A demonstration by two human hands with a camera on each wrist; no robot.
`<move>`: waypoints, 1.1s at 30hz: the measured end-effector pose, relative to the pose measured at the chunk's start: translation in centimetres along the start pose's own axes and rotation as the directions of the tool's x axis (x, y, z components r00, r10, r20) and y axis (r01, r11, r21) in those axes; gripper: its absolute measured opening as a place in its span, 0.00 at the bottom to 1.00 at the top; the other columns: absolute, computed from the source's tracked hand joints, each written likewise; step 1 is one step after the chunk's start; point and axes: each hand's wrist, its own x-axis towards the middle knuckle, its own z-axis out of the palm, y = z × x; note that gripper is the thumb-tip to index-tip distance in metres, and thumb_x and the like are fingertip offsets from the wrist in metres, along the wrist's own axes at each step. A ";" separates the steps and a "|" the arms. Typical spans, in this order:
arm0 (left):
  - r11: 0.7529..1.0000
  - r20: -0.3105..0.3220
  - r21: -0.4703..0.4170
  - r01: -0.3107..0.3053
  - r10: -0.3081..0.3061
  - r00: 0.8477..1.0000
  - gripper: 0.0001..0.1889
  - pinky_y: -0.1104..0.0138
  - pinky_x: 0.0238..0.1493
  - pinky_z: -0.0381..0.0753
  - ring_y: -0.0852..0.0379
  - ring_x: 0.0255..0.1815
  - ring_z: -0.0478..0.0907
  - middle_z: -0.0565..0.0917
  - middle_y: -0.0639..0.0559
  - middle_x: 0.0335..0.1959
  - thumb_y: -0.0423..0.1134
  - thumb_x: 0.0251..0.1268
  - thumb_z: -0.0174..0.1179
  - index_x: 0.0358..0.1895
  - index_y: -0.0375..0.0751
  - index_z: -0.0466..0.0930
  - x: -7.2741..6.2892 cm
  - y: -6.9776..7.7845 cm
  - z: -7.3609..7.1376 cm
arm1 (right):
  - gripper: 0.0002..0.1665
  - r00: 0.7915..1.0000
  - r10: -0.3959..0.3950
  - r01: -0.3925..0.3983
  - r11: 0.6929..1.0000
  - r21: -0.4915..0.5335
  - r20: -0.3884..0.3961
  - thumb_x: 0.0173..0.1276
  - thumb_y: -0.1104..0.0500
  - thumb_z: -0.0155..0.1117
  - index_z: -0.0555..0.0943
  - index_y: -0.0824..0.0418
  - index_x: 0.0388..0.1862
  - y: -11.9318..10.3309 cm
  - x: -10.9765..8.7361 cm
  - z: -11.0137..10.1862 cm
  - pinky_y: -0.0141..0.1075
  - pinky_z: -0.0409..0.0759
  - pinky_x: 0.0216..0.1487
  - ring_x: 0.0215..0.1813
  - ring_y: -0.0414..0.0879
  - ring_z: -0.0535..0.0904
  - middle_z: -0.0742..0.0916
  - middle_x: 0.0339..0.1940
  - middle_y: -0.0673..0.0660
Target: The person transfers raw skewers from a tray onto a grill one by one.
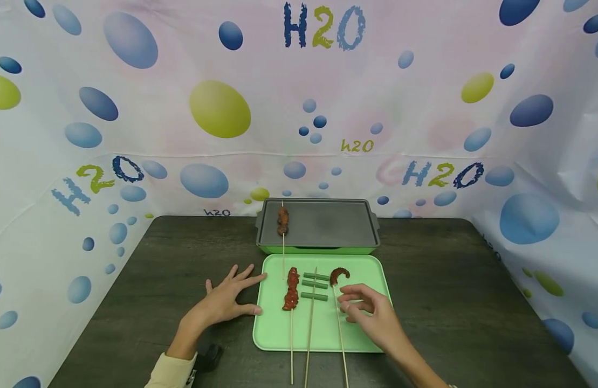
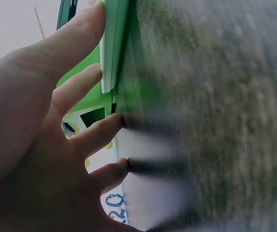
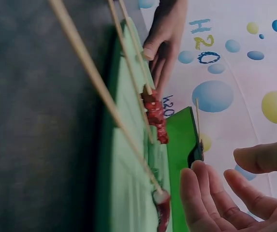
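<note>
My left hand [image 1: 226, 302] is spread at the left side of the green tray [image 1: 274, 337], thumb and index fingertip right at its rim. In the left wrist view the other fingertips reach down to the table. Over the tray's right part is my right hand [image 1: 371, 312], thumb apart from its loosely bent fingers and nothing between them. Beside it lies a skewer with a curled tentacle [image 1: 336, 274]. Left of that, several green stalks [image 1: 314, 284] cross another stick, and farther left is a red meat skewer [image 1: 291, 291]. The sticks' lower ends extend past the tray's front rim.
Behind the tray stands a green-sided grill [image 1: 332, 223] with a dark flat plate. A browned meat skewer [image 1: 282, 221] lies on its left part, stick pointing toward the tray. Dark wood table [image 1: 439, 291] surrounds both, and a patterned curtain [image 1: 328, 108] hangs behind.
</note>
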 end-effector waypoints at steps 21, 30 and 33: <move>1.000 0.009 0.011 0.020 -0.020 1.000 0.45 0.15 0.56 0.27 0.29 0.82 0.37 0.54 0.43 0.83 0.60 0.57 0.73 0.79 0.60 0.67 0.3 0.3 0.3 | 0.23 0.923 0.173 -0.250 0.948 0.196 0.343 0.79 0.62 0.60 0.72 0.77 0.63 5.0 -6.3 -3.7 0.42 0.89 0.40 0.40 0.51 0.90 0.89 0.42 0.67; 1.000 -0.005 0.008 0.014 -0.014 1.000 0.44 0.15 0.55 0.26 0.28 0.82 0.38 0.54 0.42 0.83 0.60 0.57 0.73 0.79 0.59 0.67 0.1 0.0 0.3 | 0.25 0.865 0.165 -0.376 0.839 0.394 0.474 0.78 0.64 0.59 0.71 0.72 0.70 6.5 -6.4 -2.2 0.42 0.87 0.49 0.45 0.51 0.90 0.90 0.45 0.66; 1.000 -0.008 0.012 0.012 -0.012 1.000 0.45 0.15 0.55 0.26 0.28 0.82 0.38 0.54 0.42 0.83 0.60 0.57 0.73 0.79 0.59 0.67 0.1 -0.1 0.4 | 0.26 0.858 0.185 -0.410 0.809 0.422 0.480 0.77 0.64 0.60 0.72 0.71 0.70 6.6 -6.3 -1.6 0.43 0.87 0.49 0.46 0.51 0.90 0.90 0.44 0.64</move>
